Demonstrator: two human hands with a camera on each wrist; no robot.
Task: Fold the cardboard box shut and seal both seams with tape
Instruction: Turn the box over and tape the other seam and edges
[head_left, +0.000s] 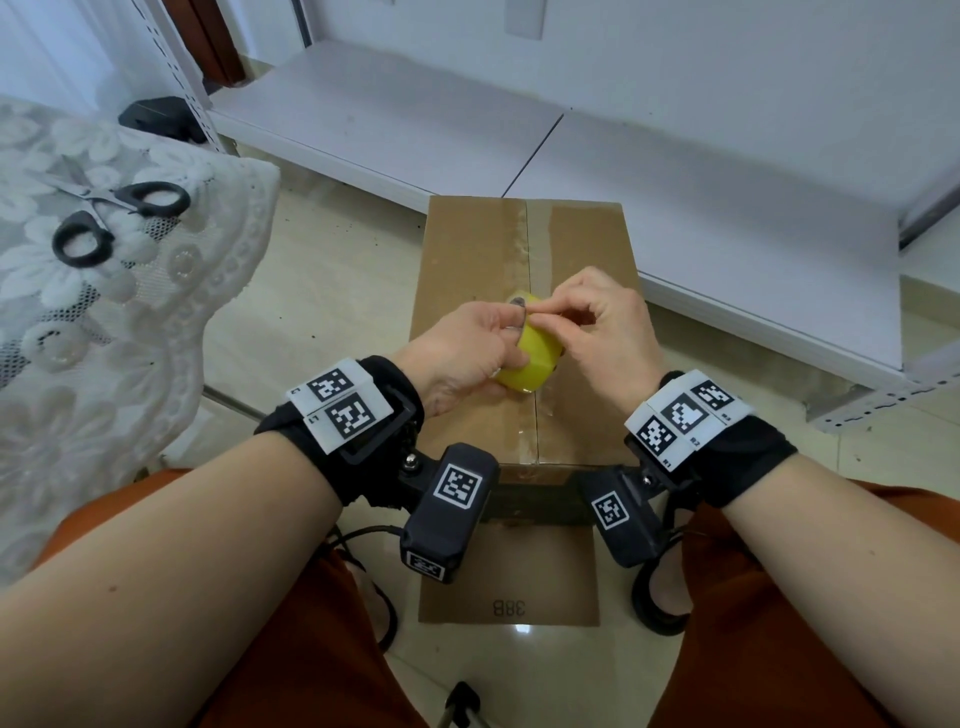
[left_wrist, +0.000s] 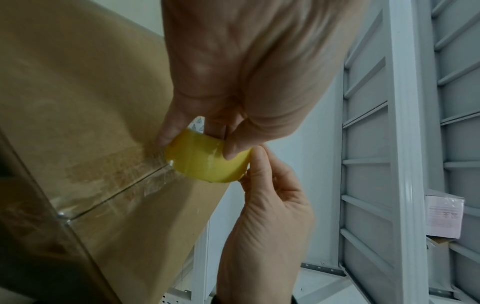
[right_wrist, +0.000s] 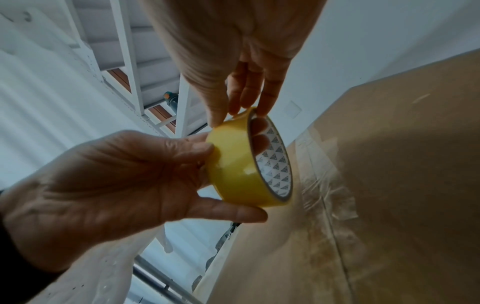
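— Cardboard box (head_left: 524, 332): where is it placed, and how is it closed?

— It is stood on the tiled floor (head_left: 322, 291) between the person's knees, flaps folded flat. The middle seam (head_left: 531, 249) is seen running away from the person, covered by clear tape that is wrinkled in places. The near end of the box is hidden behind the wrist cameras, and a lower flap marked "38B" is seen below them.

— And the tape roll (head_left: 527, 358)?

— It is held above the box top, over the seam. It is gripped by the left hand (head_left: 462, 353), with fingers passed through the core and the thumb laid on the outer yellow face, as is shown in the right wrist view (right_wrist: 249, 164).

— What is being done by the right hand (head_left: 605, 332)?

— The roll's rim is pinched between its thumb and fingertips at the top edge. Whether a loose tape end is caught there cannot be told; the spot is too small and partly covered by the fingers. The other fingers are curled in.

— Anything else nearby?

— Black-handled scissors (head_left: 111, 218) are laid on a white lace cloth (head_left: 156, 322) at the left, well apart from the box. White metal shelving (head_left: 675, 171) is seen behind. The scissor blades are hard to make out against the lace.
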